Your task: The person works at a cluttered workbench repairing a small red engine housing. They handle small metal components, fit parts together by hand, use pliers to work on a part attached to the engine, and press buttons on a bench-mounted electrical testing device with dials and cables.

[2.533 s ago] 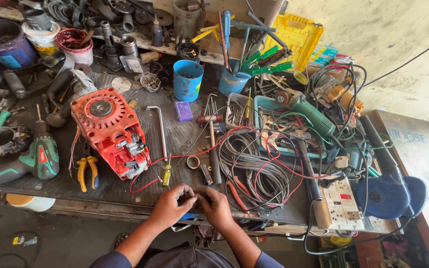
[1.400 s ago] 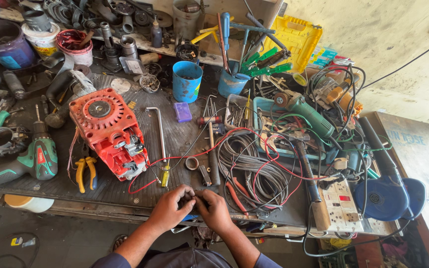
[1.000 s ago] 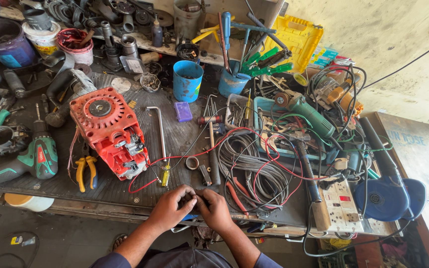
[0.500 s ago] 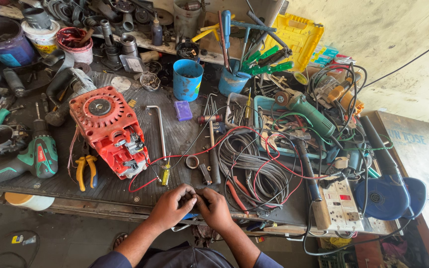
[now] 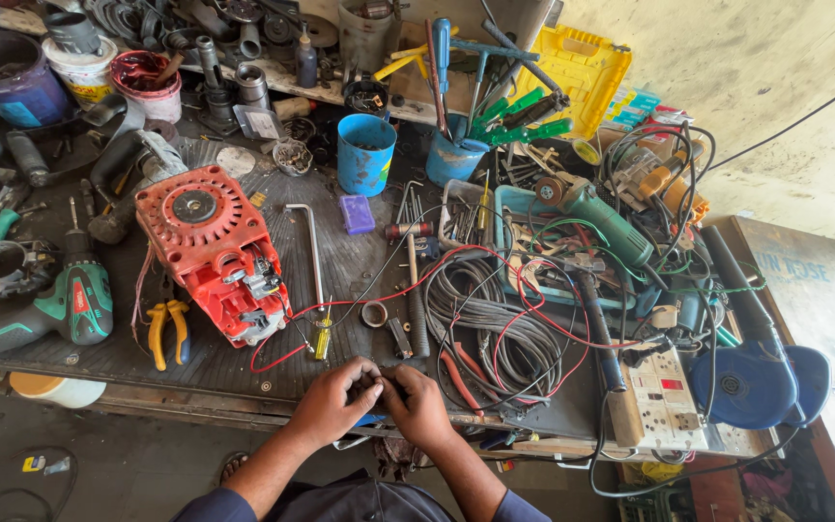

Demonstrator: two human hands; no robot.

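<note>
Hands meet at the bottom centre of the frame: I see my left hand (image 5: 332, 398) and right hand (image 5: 416, 404) curled fingertip to fingertip around something small and dark I cannot identify, held over the workbench (image 5: 195, 372) edge for close work. The red wire (image 5: 359, 302) trails left to the red motor housing (image 5: 213, 249), parked within reach.

The person is wearing a dark navy garment with sleeves ending above the elbows, leaving both forearms bare. The left hand (image 5: 332, 406) and right hand (image 5: 417, 406) are showing no gloves, rings or watch.
</note>
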